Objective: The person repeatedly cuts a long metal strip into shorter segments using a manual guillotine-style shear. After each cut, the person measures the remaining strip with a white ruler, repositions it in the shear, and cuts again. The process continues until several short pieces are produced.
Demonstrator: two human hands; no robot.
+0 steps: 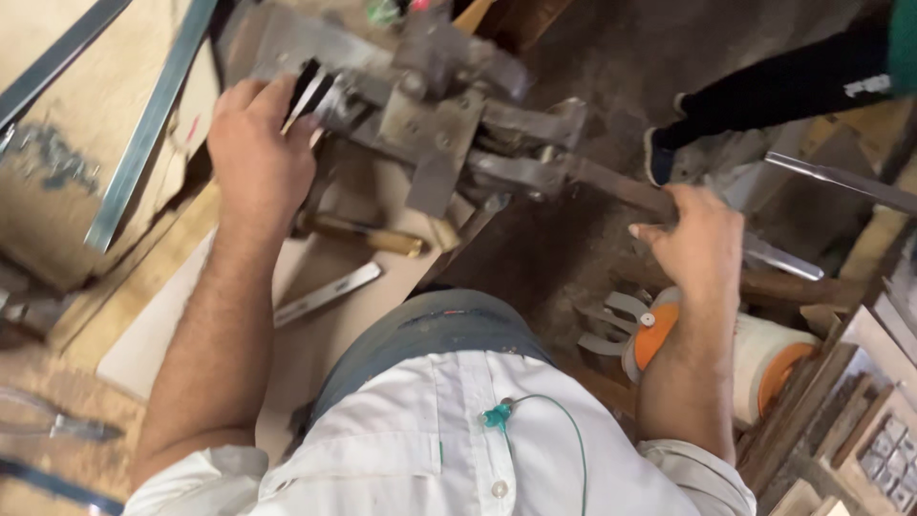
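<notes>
At the far left, two long metal strips (143, 134) lie slanted across a sheet of cardboard (57, 191), parked out of the working area but within reach. Nearer, pliers (57, 425) rest on the sawdust-strewn floor. The person's left hand (258, 158) sits at the left end of the lever press (439, 115), fingers curled closed around a thin dark metal piece (308, 88) and holding it edge-on into the machine's mouth, apparently to keep it seated and aligned. Just near of that hand, a wooden-handled chisel (358, 232) and a flat steel bar (325, 294) lie on a pale board (172, 315), laid close by as ready tools. Right of centre, the press's long handle (611, 186) runs out to the right hand (702, 244), which wraps closed around it, palm down, placed far out where leverage appears greatest. Below that wrist stands a white roll with orange end caps (755, 358). At the far right, another person's dark-clad leg and shoe (764, 96) stand clear of the machine.
</notes>
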